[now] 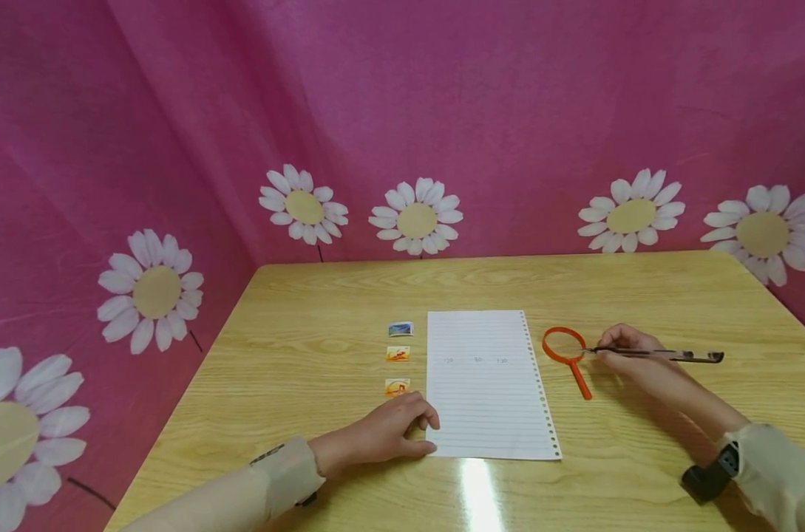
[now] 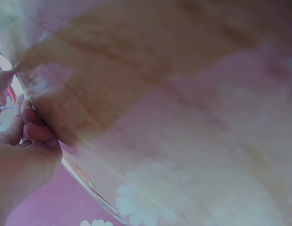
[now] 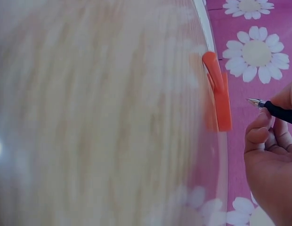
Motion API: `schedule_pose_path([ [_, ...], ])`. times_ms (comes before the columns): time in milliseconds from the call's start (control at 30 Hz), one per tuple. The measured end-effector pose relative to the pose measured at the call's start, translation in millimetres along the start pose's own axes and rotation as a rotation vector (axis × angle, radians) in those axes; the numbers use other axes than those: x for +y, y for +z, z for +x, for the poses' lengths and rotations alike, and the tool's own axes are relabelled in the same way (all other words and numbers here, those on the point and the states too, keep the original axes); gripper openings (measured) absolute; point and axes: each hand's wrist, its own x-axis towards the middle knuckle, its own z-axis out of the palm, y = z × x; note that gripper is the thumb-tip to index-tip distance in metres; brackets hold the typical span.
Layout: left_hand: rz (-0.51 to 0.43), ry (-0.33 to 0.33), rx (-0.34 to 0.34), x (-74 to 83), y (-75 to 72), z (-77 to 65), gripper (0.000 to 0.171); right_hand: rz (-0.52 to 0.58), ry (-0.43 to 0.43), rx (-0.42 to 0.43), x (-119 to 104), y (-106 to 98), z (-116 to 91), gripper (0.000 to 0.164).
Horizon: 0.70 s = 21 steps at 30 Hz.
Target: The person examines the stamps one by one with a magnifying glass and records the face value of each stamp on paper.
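Note:
In the head view my right hand (image 1: pixel 631 351) pinches a fountain pen (image 1: pixel 671 355) between thumb and fingers, nib toward the left. The metal nib and black grip of the pen (image 3: pixel 278 111) show plainly in the right wrist view. A red magnifying glass (image 1: pixel 580 380) lies on the table just left of this hand, and the nib overlaps its rim in the head view. My left hand (image 1: pixel 392 428) rests at the lower left edge of a lined sheet of paper (image 1: pixel 482 414), fingers loosely bent. Three faint handwritten numbers (image 1: pixel 478 360) run across the sheet.
Three small stamps stand in a column left of the paper: a blue one (image 1: pixel 401 329), a yellow-orange one (image 1: pixel 398 354) and another yellow-orange stamp (image 1: pixel 396 386) just beyond my left hand. The wooden table (image 1: pixel 309 332) meets a pink flowered curtain (image 1: pixel 508 148) behind and at the sides.

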Motion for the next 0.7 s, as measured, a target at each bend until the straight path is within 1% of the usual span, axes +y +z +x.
schedule_pose_path([
  [100, 0.002, 0.002, 0.003, 0.5, 0.1, -0.2, 0.020, 0.002, 0.005, 0.012, 1.2, -5.3, -2.5, 0.028],
  [200, -0.001, 0.003, 0.006, 0.2, 0.2, -0.4, 0.020, -0.036, 0.040, 0.015, 0.4, -9.7, -5.7, 0.021],
  [267, -0.001, 0.001, 0.007, -0.4, 0.1, -0.3, 0.020, -0.083, 0.066, 0.014, -0.6, -11.5, -7.5, 0.014],
  [400, 0.002, 0.006, 0.008, -1.0, 0.6, -0.3, 0.020, -0.079, 0.078, 0.016, -1.3, -12.9, -8.8, 0.010],
  [500, -0.001, 0.007, 0.010, -0.9, 0.4, -0.1, 0.020, -0.040, 0.035, 0.026, -0.6, -12.8, -9.2, 0.013],
  [600, -0.002, 0.010, 0.011, -0.8, 0.3, 0.3, 0.020, 0.020, -0.019, 0.027, 1.1, -13.0, -8.6, 0.022],
  [667, -0.003, 0.009, 0.009, -0.8, 0.1, 0.4, 0.020, 0.033, -0.045, 0.022, 2.4, -13.7, -8.3, 0.029],
  [700, -0.002, 0.009, 0.007, -0.8, 0.1, 0.3, 0.020, 0.057, -0.050, 0.012, 3.0, -14.3, -7.9, 0.031],
])
